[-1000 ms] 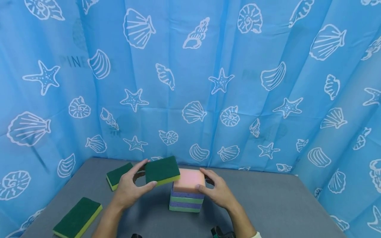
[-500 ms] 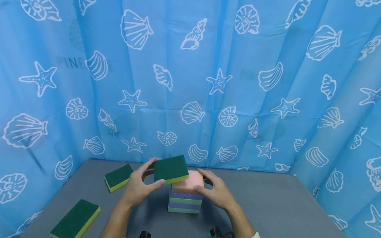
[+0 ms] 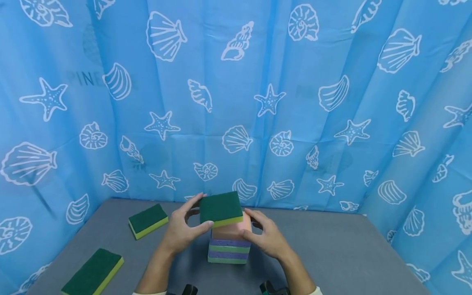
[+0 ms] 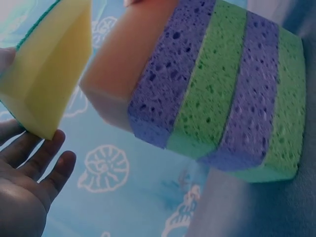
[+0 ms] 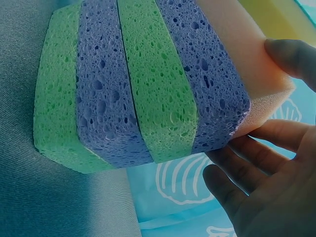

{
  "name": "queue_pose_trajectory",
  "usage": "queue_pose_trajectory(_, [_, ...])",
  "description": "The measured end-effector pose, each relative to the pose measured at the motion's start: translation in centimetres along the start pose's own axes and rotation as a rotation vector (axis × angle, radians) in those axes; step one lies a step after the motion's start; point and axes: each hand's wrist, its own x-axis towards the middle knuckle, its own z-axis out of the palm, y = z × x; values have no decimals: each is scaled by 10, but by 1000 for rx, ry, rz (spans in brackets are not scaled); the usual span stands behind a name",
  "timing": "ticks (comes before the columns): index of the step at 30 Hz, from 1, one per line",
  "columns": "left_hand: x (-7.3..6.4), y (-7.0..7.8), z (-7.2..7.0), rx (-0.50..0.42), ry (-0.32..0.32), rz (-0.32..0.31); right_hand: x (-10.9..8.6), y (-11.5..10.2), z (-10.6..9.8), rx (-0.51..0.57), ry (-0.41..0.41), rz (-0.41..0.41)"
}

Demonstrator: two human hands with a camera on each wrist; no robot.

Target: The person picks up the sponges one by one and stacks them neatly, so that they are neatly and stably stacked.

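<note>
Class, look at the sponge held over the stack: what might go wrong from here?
1. The left hand holds the green-and-yellow sponge at an angle to the stack, with a gap beneath it, so it may land crooked.
2. The right hand grips the pink sponge; a sideways push might slide it off the green and purple layers.
3. Lowered carelessly, the held sponge could bump the right fingers.

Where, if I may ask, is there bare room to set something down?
Largest: the grey table right of the right hand, back to the curtain. Smaller: between the near-left sponge and the left arm. Crowded: the middle, with the sponge stack, left hand and held sponge.
</note>
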Motion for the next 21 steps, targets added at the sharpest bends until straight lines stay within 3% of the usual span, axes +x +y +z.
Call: queue_pose_trajectory(21, [8,4,12,-81,-68,-11,-2,3,-2,16,-33,-58])
